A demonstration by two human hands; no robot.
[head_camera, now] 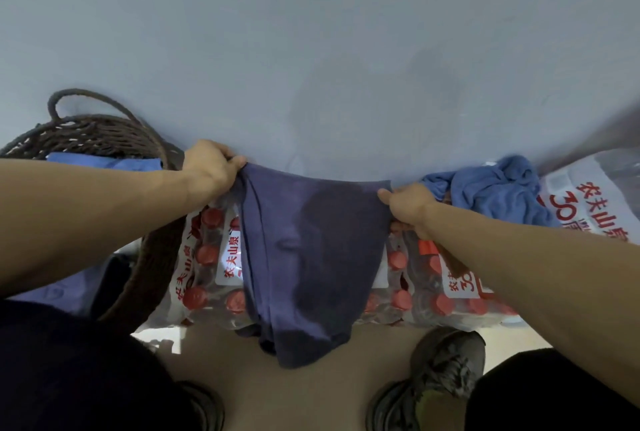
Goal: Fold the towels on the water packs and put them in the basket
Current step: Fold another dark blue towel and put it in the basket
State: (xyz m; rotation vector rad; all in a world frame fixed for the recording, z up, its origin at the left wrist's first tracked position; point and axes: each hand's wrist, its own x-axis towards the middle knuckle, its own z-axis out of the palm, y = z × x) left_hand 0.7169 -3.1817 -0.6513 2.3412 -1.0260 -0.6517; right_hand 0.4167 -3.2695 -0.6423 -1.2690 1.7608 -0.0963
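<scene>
Both hands pinch the dark towel's [311, 250] far corners — left hand [207, 167], right hand [405, 205] — spread over the water packs [207, 257]. Its near edge overhangs; slacken and it slides floorward before reaching the basket [86, 133] at left.

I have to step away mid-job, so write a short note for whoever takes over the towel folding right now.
Left hand and right hand each pinch a far corner of the dark blue towel, spread over the water packs with its near edge hanging off the front.
A folded light blue towel already lies in the wicker basket on the left.
A crumpled light blue towel waits on the packs at right.
Left: fold the dark towel, basket it, then do the crumpled one.
</scene>
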